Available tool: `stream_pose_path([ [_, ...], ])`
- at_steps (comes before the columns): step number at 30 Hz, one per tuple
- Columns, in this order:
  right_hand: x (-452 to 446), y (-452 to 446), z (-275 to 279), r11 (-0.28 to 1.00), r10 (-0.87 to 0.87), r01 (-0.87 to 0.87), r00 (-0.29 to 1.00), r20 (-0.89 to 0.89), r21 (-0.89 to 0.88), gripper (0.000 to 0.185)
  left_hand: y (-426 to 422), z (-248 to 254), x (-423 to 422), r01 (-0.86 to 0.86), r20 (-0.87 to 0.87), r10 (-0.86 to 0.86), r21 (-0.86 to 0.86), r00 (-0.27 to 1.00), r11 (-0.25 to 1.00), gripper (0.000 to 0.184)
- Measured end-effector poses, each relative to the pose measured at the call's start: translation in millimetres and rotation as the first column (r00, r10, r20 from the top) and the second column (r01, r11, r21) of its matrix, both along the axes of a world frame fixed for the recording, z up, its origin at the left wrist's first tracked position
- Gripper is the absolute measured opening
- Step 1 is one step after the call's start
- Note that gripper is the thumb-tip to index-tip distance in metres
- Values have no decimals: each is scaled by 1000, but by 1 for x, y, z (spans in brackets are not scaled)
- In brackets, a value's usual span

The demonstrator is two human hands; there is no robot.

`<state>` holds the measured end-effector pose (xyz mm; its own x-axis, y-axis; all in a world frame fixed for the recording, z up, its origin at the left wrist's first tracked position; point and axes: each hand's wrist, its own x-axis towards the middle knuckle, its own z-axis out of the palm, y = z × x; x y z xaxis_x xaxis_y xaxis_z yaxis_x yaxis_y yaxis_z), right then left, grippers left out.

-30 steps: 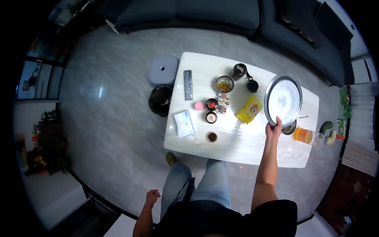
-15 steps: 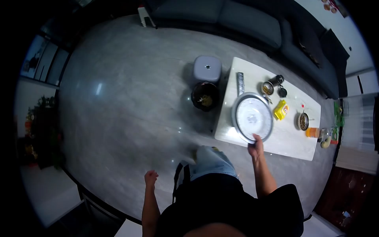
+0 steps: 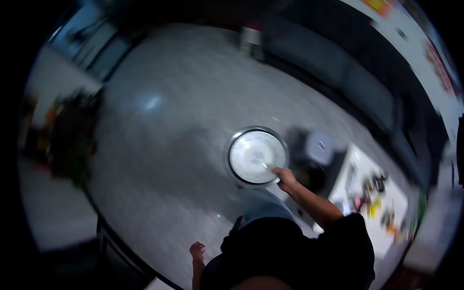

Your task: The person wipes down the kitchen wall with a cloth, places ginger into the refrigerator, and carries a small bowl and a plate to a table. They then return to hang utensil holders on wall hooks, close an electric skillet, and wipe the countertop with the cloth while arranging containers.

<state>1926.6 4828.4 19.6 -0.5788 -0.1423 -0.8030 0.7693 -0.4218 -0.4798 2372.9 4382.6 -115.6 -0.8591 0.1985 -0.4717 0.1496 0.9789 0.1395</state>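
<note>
As the rectangular white table point(image 3: 380, 241) is left farther behind, a round, silver-rimmed white basin point(image 3: 252, 154) is carried clear to the table's left, its rim clasped by the right hand point(image 3: 286, 179); nothing is seen in the half-curled left hand point(image 3: 197, 250).

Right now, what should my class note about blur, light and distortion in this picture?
Head view: motion blur smears the things on the table past reading; the bowl in the right hand is softened too. Glare spots the floor, the sofa is dim, and wide-angle distortion bends the room inside black corners.
</note>
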Motion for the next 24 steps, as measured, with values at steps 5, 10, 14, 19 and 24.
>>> stream_pose_path([
  [5,-143,-177,-1,953,231,-228,973,-4,-199,34,32,22,-5,-692,232,701,-131,675,710,3],
  [10,-228,-303,-25,942,242,-237,970,-9,-238,32,63,-15,-74,-969,572,804,-248,-163,-21,12],
  [14,-326,-404,-28,927,288,-265,956,54,-266,34,-49,-37,-215,-956,625,723,-205,-294,-211,20],
  [19,-468,-489,-3,979,173,-168,984,36,-120,26,-267,-87,-414,-950,523,832,-121,185,288,30],
  [24,-605,-574,6,972,192,-214,961,-199,-94,36,-570,-30,-749,-669,235,958,688,-162,-282,27],
])
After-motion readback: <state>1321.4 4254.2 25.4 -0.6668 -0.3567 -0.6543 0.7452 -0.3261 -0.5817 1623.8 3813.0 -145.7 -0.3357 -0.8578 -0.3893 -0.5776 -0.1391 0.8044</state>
